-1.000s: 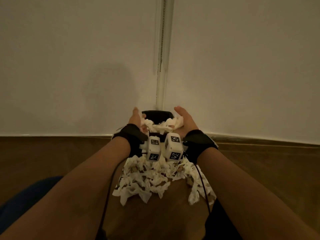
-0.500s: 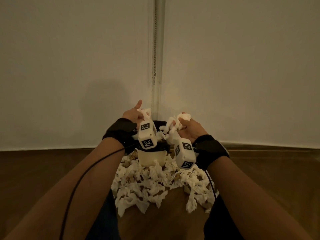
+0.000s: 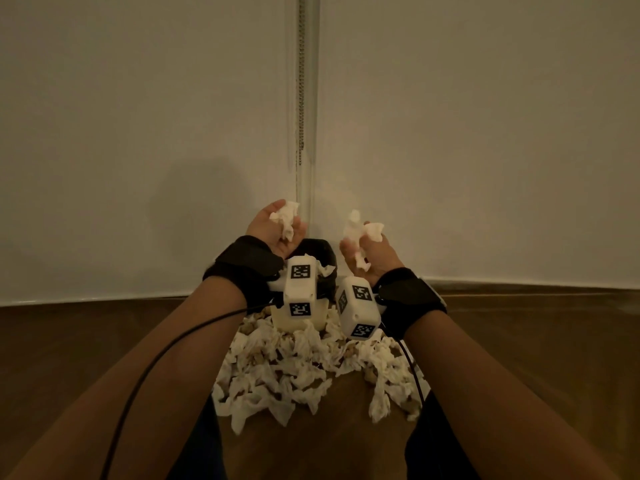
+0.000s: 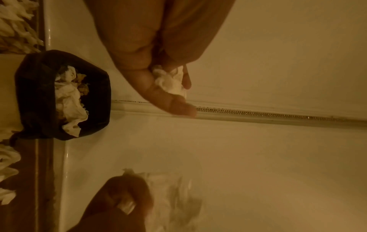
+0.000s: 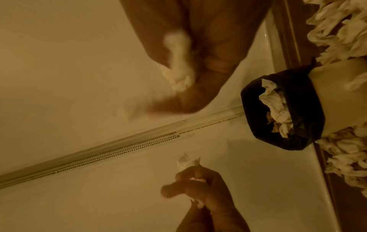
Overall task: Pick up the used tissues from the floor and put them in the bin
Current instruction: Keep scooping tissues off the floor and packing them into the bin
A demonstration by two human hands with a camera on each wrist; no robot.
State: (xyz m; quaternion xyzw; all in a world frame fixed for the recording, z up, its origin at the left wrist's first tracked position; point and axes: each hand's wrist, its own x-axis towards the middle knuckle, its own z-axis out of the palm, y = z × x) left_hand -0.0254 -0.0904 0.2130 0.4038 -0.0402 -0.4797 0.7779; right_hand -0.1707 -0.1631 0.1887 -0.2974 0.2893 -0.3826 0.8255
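Both hands are up over the bin [image 3: 320,249], each with fingers clenched on a tissue wad: left hand [image 3: 277,230] at its 11 o'clock, right hand [image 3: 367,249] at 1, roughly equally near. Rest of the tissues [image 3: 304,372] sit on the floor at 6.

I see crumpled soft paper tissues [image 3: 304,372] on a smooth brown wooden floor [image 3: 86,348], and a glossy black plastic liner [image 4: 39,87] in the bin [image 5: 341,97].

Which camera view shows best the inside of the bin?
The left wrist view: the bin opens toward the camera, with crumpled tissues inside its black liner. The right wrist view shows the opening too, more obliquely. In the head view the wrist cameras hide most of it.
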